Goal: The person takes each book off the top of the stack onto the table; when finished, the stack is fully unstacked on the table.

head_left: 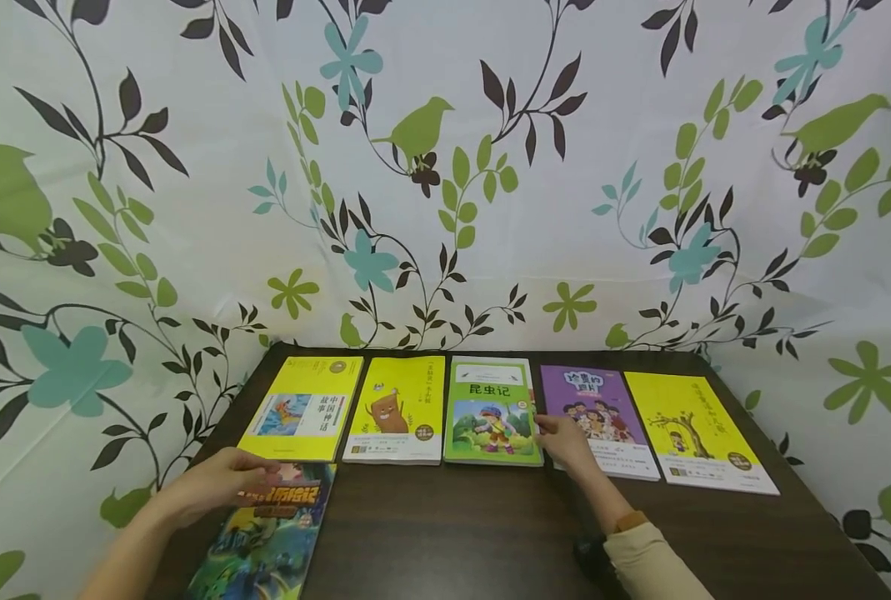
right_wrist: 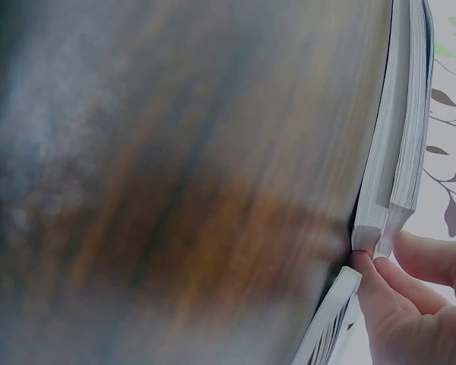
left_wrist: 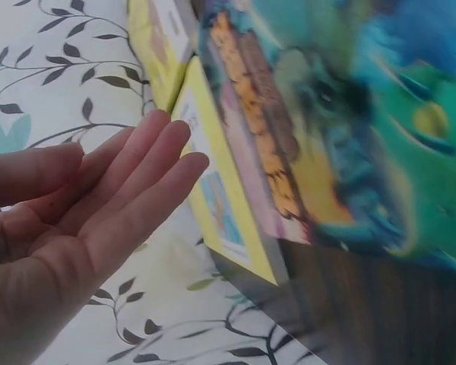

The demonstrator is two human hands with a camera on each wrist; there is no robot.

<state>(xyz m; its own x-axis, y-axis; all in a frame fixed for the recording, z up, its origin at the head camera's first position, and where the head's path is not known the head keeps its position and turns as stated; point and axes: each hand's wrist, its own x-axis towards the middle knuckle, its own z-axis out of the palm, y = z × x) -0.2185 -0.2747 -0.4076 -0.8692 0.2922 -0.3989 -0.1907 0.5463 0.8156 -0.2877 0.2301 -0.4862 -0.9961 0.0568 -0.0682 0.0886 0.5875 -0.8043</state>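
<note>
A green-covered book (head_left: 493, 412) with a cartoon child lies in the middle of a row of books. My right hand (head_left: 565, 442) pinches its right edge near the front corner. Seen from the right wrist, the right thumb (right_wrist: 433, 255) and fingers are at the corner of the white page blocks (right_wrist: 403, 167), which look like two layers. My left hand (head_left: 220, 483) is over the upper left of a colourful comic-style book (head_left: 265, 542) at the front left. Its fingers (left_wrist: 148, 179) look extended in the left wrist view, with nothing between them.
Two yellow books, one with a mythology picture (head_left: 302, 408) and one with a brown figure (head_left: 396, 408), lie to the left. A purple book (head_left: 598, 417) and another yellow book (head_left: 700, 433) lie to the right. Behind the dark table (head_left: 422, 533) hangs a patterned cloth (head_left: 505, 250).
</note>
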